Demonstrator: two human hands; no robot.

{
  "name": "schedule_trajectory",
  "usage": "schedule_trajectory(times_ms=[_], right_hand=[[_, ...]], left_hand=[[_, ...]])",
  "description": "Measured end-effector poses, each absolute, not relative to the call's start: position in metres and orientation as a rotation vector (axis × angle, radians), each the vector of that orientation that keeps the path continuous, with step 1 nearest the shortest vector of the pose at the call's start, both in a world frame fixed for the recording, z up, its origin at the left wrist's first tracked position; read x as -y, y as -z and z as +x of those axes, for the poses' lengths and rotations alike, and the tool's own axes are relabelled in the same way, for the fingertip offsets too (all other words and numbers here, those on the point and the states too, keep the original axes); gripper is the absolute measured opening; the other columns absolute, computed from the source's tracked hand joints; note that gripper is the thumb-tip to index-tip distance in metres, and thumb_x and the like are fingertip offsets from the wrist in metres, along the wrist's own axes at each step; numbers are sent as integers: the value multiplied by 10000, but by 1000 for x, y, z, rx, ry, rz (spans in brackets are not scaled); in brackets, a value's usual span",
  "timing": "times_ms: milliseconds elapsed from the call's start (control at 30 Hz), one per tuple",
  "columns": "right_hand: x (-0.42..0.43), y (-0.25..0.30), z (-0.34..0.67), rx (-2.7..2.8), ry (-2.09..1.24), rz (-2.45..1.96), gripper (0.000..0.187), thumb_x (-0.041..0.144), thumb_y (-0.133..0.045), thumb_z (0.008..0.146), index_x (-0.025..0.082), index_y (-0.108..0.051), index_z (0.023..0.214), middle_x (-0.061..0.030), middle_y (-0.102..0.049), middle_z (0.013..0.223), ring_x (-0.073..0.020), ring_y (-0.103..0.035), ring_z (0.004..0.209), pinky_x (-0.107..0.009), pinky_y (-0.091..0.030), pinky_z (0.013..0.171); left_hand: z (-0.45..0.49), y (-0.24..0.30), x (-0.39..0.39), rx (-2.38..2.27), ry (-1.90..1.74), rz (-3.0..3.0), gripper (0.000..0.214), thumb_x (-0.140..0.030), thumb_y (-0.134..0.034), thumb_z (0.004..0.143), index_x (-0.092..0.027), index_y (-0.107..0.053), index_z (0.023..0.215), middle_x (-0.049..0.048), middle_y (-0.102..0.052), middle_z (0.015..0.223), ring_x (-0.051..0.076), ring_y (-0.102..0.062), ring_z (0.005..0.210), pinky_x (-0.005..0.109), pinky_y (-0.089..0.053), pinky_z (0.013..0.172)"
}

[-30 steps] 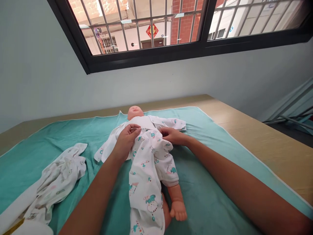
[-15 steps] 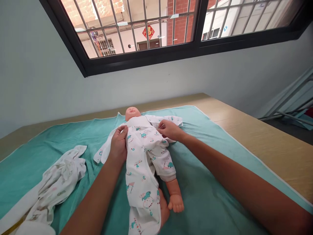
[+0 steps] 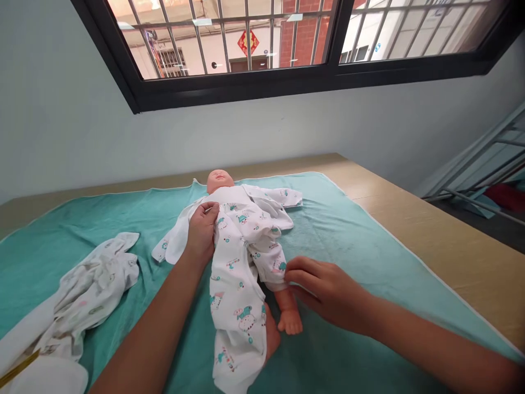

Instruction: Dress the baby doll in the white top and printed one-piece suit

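A baby doll (image 3: 220, 180) lies on its back on a teal towel (image 3: 348, 230), head toward the wall. It wears a white printed romper (image 3: 241, 246); one bare leg and foot (image 3: 289, 316) stick out. My left hand (image 3: 202, 232) grips the romper's edge at the doll's chest, fingers curled over the cloth. Near the doll's right-side leg cuff, my right hand (image 3: 324, 293) hovers with its fingers loosely bent and apart, holding nothing.
A crumpled white printed garment (image 3: 88, 290) lies on the towel at the left, with another white cloth (image 3: 45, 377) at the bottom left corner. The wooden tabletop (image 3: 430, 241) shows bare to the right. A wall and barred window stand behind.
My right hand has left the doll's shoulder and come down toward me to the leg cuff. My left hand has stayed at the doll's chest on the romper.
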State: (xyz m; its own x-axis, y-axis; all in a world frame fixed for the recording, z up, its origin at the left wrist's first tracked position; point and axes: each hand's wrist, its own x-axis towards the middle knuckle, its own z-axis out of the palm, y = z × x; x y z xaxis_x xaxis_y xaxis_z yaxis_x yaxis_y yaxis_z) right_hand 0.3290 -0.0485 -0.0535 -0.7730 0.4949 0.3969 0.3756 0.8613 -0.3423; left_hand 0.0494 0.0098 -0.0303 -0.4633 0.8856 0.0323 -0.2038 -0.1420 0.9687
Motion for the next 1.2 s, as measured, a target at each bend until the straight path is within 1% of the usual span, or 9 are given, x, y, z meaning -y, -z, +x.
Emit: schedule_trajectory(times_ms=[133,367,533,700,867,933,1033,1100,1200], right_hand=[[45,59,322,2551,-119,-577,177,105,-459,935,169,-597,1024,-87,-647,1011,-172,-600,864,-289,-469,692],[46,45,318,2610,-309,-589,153,154,-469,935,166,-620,908,-63,-643,898,-148,-577,779,-262,-436,651],[64,30,329,2672,-770,-583,95,124,-529,851,184,-603,852,-23,-640,883,-105,-566,719,-225,-411,628],[88,24,343,2699,-1210,-736,219,13,-531,680,192,-591,792,9,-621,841,-95,-556,699,-204,-418,618],[89,15,353,2638,-1541,-927,132,96,-602,722,199,-635,796,9,-634,801,-143,-594,783,-254,-469,724],[82,14,354,2624,-1523,-914,26,179,-617,795,193,-638,798,-1,-634,802,-146,-585,783,-267,-467,732],[73,16,351,2552,-1343,-912,191,314,-568,904,186,-598,765,3,-589,746,-122,-524,698,-255,-440,657],[67,17,344,2484,-1249,-883,235,346,-539,934,190,-570,760,7,-565,734,-112,-492,655,-250,-427,612],[53,11,323,2364,-1056,-764,127,332,-549,933,218,-600,909,-29,-620,939,-145,-566,818,-285,-481,716]], left_hand=[[49,32,-10,-1320,-1736,834,349,-383,-766,658,-171,-608,885,-23,-630,757,116,-566,694,239,-443,686],[49,32,-10,-1304,-1729,824,348,-375,-768,652,-171,-604,882,-22,-633,747,122,-573,693,247,-449,686],[49,32,-10,-1319,-1713,826,321,-354,-753,671,-167,-598,882,-27,-621,693,110,-543,618,229,-427,610],[47,34,-11,-1260,-1719,810,337,-355,-757,662,-173,-589,891,-25,-624,703,117,-558,635,235,-442,620],[45,37,-12,-1194,-1719,775,366,-345,-783,641,-173,-584,897,-22,-621,744,118,-565,663,243,-465,656],[42,34,-11,-1161,-1698,772,351,-330,-785,646,-170,-584,885,-23,-606,737,116,-559,668,236,-465,650],[36,22,-5,-1064,-1584,810,315,-305,-784,662,-159,-591,864,-23,-585,728,105,-540,652,215,-452,618],[34,11,0,-999,-1468,888,290,-309,-772,693,-154,-606,873,-17,-578,738,96,-527,641,200,-433,585],[36,-2,9,-907,-1337,1010,272,-312,-748,738,-169,-627,935,-15,-575,764,96,-527,650,193,-417,563]])
